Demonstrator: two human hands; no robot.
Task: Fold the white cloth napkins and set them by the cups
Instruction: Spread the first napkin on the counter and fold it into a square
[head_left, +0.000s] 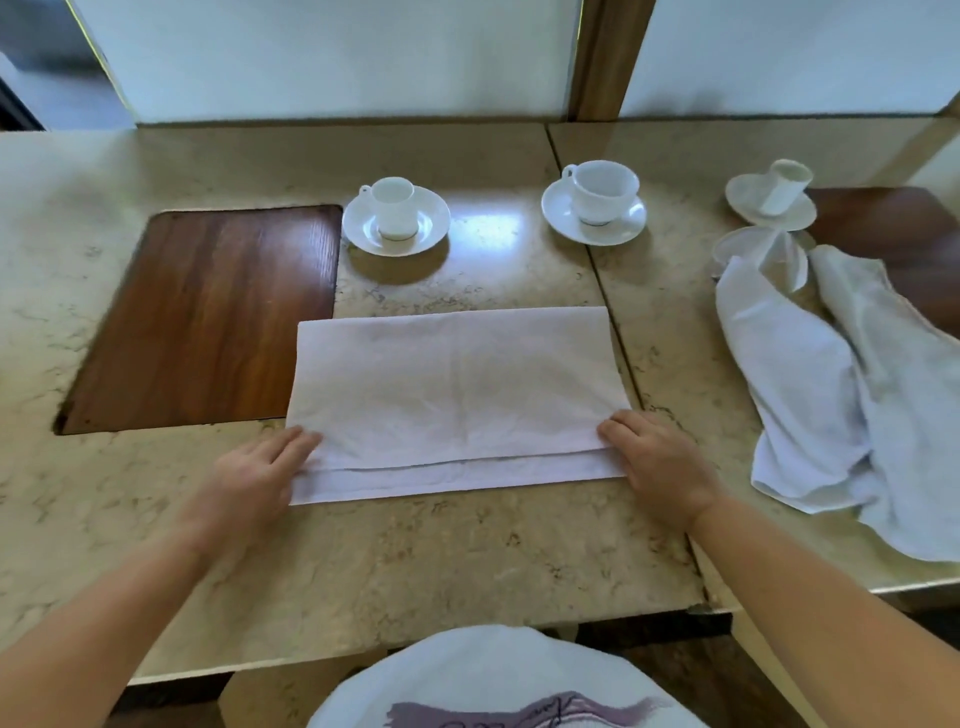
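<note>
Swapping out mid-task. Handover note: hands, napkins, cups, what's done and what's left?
Left hand and right hand: open, flat on the ends of the half-folded napkin, near edges not aligned.
Loose napkins: crumpled on the right table.
Cups: left cup, middle cup, right cup, each on a saucer.
Done: first fold.
Left: finish folding, fold the rest, place by cups.

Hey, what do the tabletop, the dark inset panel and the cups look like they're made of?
Tabletop: polished stone, probably marble or an imitation; beige, veined, reflecting the window. Inset panel: wood or veneer, reddish-brown with visible grain and a slight sheen. Cups: glazed white ceramic, likely porcelain; smooth and glossy.
</note>
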